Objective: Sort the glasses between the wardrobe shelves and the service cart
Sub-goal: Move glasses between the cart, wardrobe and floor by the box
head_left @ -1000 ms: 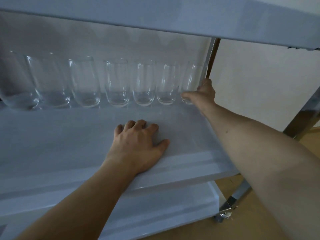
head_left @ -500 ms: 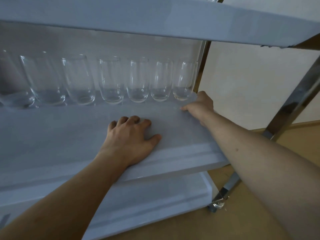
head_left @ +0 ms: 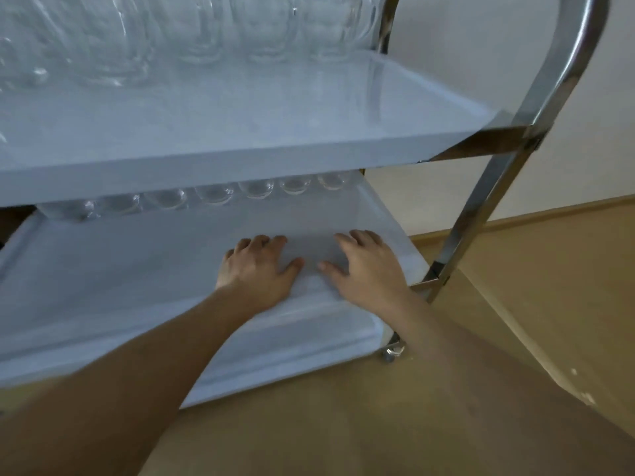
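The service cart has a white top shelf and a white middle shelf. Several clear glasses stand at the back of the top shelf, blurred. A row of several clear glasses lines the back of the middle shelf; only their bases show under the top shelf. My left hand rests flat on the middle shelf, fingers spread. My right hand rests flat beside it, near the shelf's right end. Neither hand holds anything, and both are well in front of the glasses.
The cart's chrome frame curves up on the right. A lower white shelf and a caster wheel show beneath. Wooden floor spreads to the right, with a pale wall behind.
My right hand let go of the rightmost glass and drew back onto the shelf beside my left hand. The view rose, so the top shelf and its glasses now show.
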Action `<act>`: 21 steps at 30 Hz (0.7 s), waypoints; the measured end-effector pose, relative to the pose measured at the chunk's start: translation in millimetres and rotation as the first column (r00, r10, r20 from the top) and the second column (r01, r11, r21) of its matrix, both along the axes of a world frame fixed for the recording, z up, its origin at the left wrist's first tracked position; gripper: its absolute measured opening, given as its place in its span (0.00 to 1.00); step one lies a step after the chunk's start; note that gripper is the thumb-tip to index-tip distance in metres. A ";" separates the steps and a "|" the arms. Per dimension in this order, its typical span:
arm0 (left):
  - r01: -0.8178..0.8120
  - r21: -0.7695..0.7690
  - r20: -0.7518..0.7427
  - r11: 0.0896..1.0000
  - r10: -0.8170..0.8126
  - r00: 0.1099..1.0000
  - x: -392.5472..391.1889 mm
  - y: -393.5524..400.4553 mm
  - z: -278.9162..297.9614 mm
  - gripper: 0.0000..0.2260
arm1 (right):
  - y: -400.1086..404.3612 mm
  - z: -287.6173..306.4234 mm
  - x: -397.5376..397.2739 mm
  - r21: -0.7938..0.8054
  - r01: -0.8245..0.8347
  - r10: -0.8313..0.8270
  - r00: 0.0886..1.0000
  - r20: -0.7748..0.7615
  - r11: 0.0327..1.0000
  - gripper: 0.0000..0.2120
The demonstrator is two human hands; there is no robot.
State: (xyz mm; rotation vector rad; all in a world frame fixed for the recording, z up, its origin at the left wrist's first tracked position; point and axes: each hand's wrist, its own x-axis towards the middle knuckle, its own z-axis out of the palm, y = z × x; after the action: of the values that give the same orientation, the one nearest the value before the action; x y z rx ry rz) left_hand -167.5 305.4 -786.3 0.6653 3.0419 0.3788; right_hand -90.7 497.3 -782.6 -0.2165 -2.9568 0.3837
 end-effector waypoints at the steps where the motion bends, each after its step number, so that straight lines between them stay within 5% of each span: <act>1: 0.026 -0.002 0.016 1.000 -0.026 1.000 10.1 3.0 7.8 0.28 | -1.6 6.4 10.6 0.006 -0.005 0.005 0.999 0.042 1.000 0.32; 11: 0.263 -0.065 0.327 0.963 -0.228 0.917 123.4 22.4 163.2 0.29 | 2.2 149.4 137.6 -0.211 0.214 -0.152 0.949 0.275 0.954 0.31; 21: 0.356 0.004 0.237 0.935 -0.346 0.908 209.2 75.2 393.8 0.28 | 32.1 367.8 252.6 -0.166 0.336 -0.274 0.911 0.310 0.927 0.30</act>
State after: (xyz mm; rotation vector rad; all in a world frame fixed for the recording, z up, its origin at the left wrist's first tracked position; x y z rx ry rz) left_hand 41.8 380.6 -392.5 1.0594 2.6284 0.3567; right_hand 161.9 529.4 -414.8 -0.8176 -3.0701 0.6808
